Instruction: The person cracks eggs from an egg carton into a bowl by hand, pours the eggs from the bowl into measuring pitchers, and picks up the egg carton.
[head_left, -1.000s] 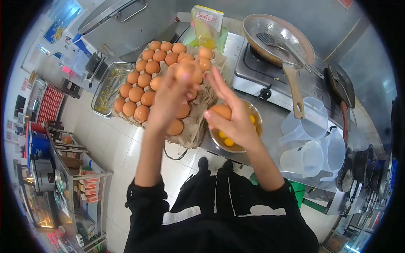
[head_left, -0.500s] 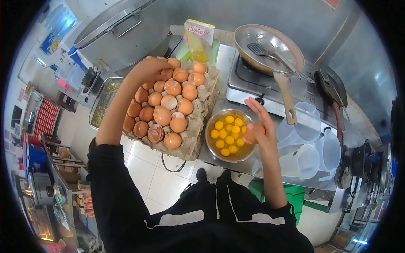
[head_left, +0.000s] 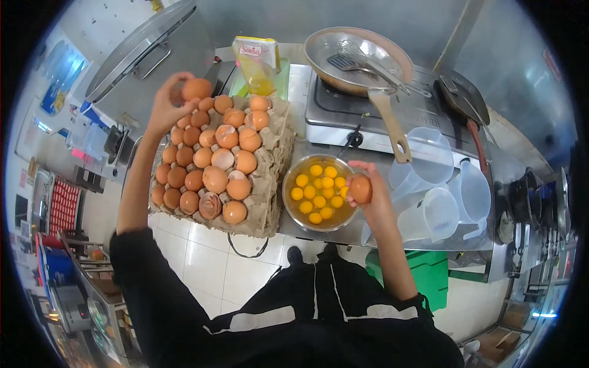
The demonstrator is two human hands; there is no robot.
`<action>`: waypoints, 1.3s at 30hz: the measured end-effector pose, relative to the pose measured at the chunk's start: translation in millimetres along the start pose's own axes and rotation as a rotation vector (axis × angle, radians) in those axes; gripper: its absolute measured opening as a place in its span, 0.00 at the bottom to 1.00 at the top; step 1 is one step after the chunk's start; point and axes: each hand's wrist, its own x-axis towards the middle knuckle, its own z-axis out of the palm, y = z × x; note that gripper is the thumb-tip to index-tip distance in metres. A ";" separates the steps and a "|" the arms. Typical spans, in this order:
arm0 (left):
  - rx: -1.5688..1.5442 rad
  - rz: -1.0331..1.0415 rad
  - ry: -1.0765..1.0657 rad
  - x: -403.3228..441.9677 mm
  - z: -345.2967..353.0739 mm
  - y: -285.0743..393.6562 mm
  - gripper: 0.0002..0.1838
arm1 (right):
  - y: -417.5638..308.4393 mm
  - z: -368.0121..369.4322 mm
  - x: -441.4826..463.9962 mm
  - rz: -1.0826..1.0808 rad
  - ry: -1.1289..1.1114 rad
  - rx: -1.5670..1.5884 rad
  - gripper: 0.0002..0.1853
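Note:
My left hand (head_left: 170,103) grips a brown egg (head_left: 196,89) above the far left corner of a cardboard egg tray (head_left: 274,141). Whole brown eggs and several cracked, emptied shells (head_left: 210,205) fill much of that tray. Between the tray and my right hand stands a metal bowl (head_left: 320,228) with many yolks in egg white. My right hand (head_left: 371,195) is closed around another brown egg (head_left: 360,188), close to the bowl's right rim. Both held eggs look whole on the side I see.
Behind the bowl is a gas stove (head_left: 325,126) bearing a frying pan (head_left: 386,49), its handle pointing toward me. Clear plastic jugs (head_left: 429,218) stand at the right. A Sovia packet (head_left: 256,64) and a large lidded pot (head_left: 184,61) are at the back left.
My left hand has lifted an egg up from the tray's far side. My right hand still holds its egg, now turned more into view. The camera view has shifted slightly.

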 end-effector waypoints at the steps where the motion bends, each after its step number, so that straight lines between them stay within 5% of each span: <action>1: -0.178 0.076 0.158 -3.4 7.0 12.1 0.19 | 10.6 -6.6 2.9 -0.004 0.012 0.005 0.17; 2: -0.359 0.148 0.319 -10.0 14.8 26.3 0.18 | 22.3 -12.8 6.3 0.060 0.002 0.058 0.16; 5: -0.406 -0.252 0.339 -50.4 62.5 113.4 0.18 | 47.4 -21.1 8.1 0.160 -0.001 0.131 0.15; 7: -0.505 -0.346 0.196 -78.9 123.5 137.5 0.22 | 54.8 -21.1 6.8 0.194 -0.005 0.154 0.14; 8: -1.013 -0.391 0.076 -77.6 151.9 152.7 0.23 | 57.2 -20.7 5.8 0.200 0.036 0.160 0.14; 10: -1.296 -0.529 0.121 -78.9 214.7 152.9 0.23 | 58.7 -20.6 4.9 0.207 0.079 0.167 0.14; 13: -1.462 -0.658 0.172 -93.0 281.6 113.4 0.22 | 50.6 -18.0 7.7 0.046 0.227 0.052 0.19; 14: -1.575 -0.706 0.191 -95.2 294.2 106.0 0.20 | 41.7 -12.4 9.7 -0.196 0.231 -0.149 0.21; 15: -1.579 -0.709 0.188 -96.2 303.5 101.4 0.20 | 35.1 -6.8 8.8 -0.436 0.231 -0.350 0.23; 19: -1.548 -0.691 0.239 -91.3 311.0 112.8 0.18 | 34.8 15.3 1.1 -0.759 0.330 -0.701 0.22; 22: -1.509 -0.718 0.247 -94.5 315.5 109.5 0.18 | 59.5 4.5 8.5 -0.697 0.183 -0.997 0.22; 25: -1.426 -0.783 0.186 -96.2 312.1 97.0 0.17 | 67.9 -10.0 19.3 -0.520 0.237 -0.639 0.23; 27: -1.387 -0.804 0.138 -94.4 308.9 93.7 0.17 | 57.4 -20.7 23.5 -0.041 0.217 -0.077 0.25; 28: -1.199 -0.765 0.081 -93.1 307.2 93.2 0.19 | 57.1 -28.3 29.6 -0.041 0.218 -0.077 0.25; 30: -1.010 -0.721 0.028 -90.5 306.0 87.1 0.20 | 57.3 -37.4 44.1 -0.007 -0.119 -0.594 0.25; 33: -0.974 -0.590 -0.027 -86.0 307.5 76.5 0.21 | 47.4 -33.4 50.1 0.037 -0.312 -0.521 0.23; 36: -0.943 -0.486 0.040 -78.6 300.3 79.8 0.20 | 56.1 -38.4 60.9 -0.051 -0.308 -0.539 0.22; 39: -0.516 -0.396 -0.029 -74.1 285.7 86.4 0.18 | 64.7 -39.8 60.0 0.007 -0.144 -0.616 0.20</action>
